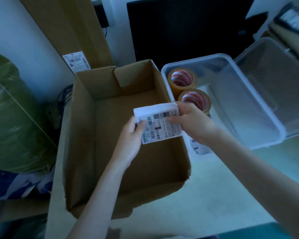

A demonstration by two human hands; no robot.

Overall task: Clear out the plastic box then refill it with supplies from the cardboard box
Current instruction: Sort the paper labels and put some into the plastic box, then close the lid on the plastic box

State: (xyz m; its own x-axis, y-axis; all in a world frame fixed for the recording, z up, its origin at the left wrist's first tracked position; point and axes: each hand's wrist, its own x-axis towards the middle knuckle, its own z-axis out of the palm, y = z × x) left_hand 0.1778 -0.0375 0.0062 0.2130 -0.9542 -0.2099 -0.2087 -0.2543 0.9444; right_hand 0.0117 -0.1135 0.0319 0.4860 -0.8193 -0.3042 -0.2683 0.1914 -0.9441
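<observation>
A: While both hands are up over the open brown cardboard box [110,135], what's being held?

B: White stack of printed shipping labels with barcodes [160,125]. Left hand [131,135] grips its lower left corner, thumb on top. Right hand [192,121] pinches the right edge, fingers curled around it. Stack sits above the cardboard box's right half, near its right wall.

A: Cardboard box contents?

B: Bare floor visible inside, flaps open. Leftovers under the hands, cannot tell.

A: Plastic box?

B: Clear rectangular plastic box [240,107] just right of the cardboard box, walls touching or nearly so. Two rolls of tan packing tape with red-and-white cores [182,79] stand in its corner nearest the cardboard box, one behind the other. Another label sheet [199,147] lies low at its near end, partly hidden by the right wrist.

A: Lid?

B: Transparent lid [280,80] leans on the plastic box's far right side.

A: Surface?

B: Pale tabletop [214,195] under both.
</observation>
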